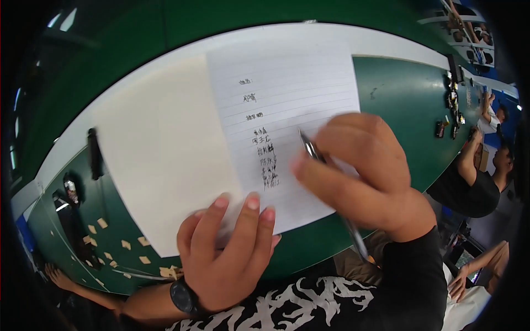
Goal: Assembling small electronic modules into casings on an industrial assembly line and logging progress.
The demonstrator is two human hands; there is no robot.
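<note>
An open notebook lies on a green table, with a cream left page point(160, 138) and a lined white right page point(298, 83). Several short handwritten lines run down the middle of the lined page. My left hand point(229, 248) rests on the notebook's lower edge near the fold, fingers spread, with a dark watch point(183, 296) at the wrist. In a pinch, my right hand point(367, 171) holds a silver-and-dark pen point(358, 241). Its tip points up and left over the lined page, right of the writing; whether it touches the paper I cannot tell. The right hand is somewhat blurred.
A black stick-like object point(95, 154) lies left of the notebook. Small pale wooden pieces point(126, 244) are scattered at lower left, near dark items and another person's hand point(59, 276). Small dark objects point(454, 102) stand along the table's far right, where other people sit.
</note>
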